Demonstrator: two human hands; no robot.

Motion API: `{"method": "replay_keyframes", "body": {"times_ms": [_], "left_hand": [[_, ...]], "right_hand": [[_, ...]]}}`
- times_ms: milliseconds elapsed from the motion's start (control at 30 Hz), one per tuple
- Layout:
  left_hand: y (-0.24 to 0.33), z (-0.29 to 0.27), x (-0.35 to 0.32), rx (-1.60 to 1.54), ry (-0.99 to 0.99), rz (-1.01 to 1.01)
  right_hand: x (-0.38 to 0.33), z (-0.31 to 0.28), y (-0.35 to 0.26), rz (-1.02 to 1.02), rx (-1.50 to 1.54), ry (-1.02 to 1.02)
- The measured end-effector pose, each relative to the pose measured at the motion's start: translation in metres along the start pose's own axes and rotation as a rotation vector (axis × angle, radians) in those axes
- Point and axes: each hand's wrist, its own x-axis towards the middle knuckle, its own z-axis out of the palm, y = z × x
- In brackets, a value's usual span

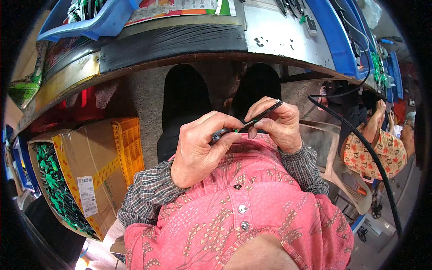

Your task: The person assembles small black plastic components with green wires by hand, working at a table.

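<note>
My left hand (198, 148) and my right hand (284, 128) meet above my lap, both with fingers closed. Between them is a slim black part (269, 110) with a speck of green near its middle. The right thumb and fingers pinch its long, straight end, which tilts up to the right. A dark, rounded end (218, 134) sticks out between the left thumb and forefinger. Fingers cover the middle, so I cannot tell whether this is one piece or two joined ones.
The workbench edge (173, 47) curves across ahead, with blue bins (96, 28) at left and right. A cardboard box (92, 157) of black-and-green parts stands at my left beside an orange crate (128, 146). A black cable (360, 135) hangs at right, near a seated person (375, 148).
</note>
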Motion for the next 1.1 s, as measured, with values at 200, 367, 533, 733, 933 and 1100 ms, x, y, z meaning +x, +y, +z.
{"method": "replay_keyframes", "body": {"times_ms": [200, 367, 533, 733, 933, 1100], "left_hand": [[-0.003, 0.0, 0.001, 0.096, -0.008, 0.104], [-0.006, -0.002, 0.002, 0.174, -0.045, 0.176], [-0.016, -0.002, 0.002, 0.354, -0.103, 0.408], [-0.023, -0.004, 0.001, 0.513, -0.181, 0.523], [-0.025, -0.005, 0.002, 0.552, -0.175, 0.577], [-0.032, -0.003, 0.002, 0.49, -0.153, 0.533]], "right_hand": [[-0.001, -0.001, -0.001, 0.09, 0.027, -0.001], [-0.002, -0.002, -0.002, 0.215, 0.022, 0.004], [0.001, -0.002, -0.003, 0.312, 0.02, 0.014], [0.003, -0.003, -0.006, 0.417, 0.049, 0.013], [0.008, -0.001, -0.007, 0.492, -0.002, 0.005], [0.009, 0.003, -0.009, 0.377, 0.021, 0.042]]}}
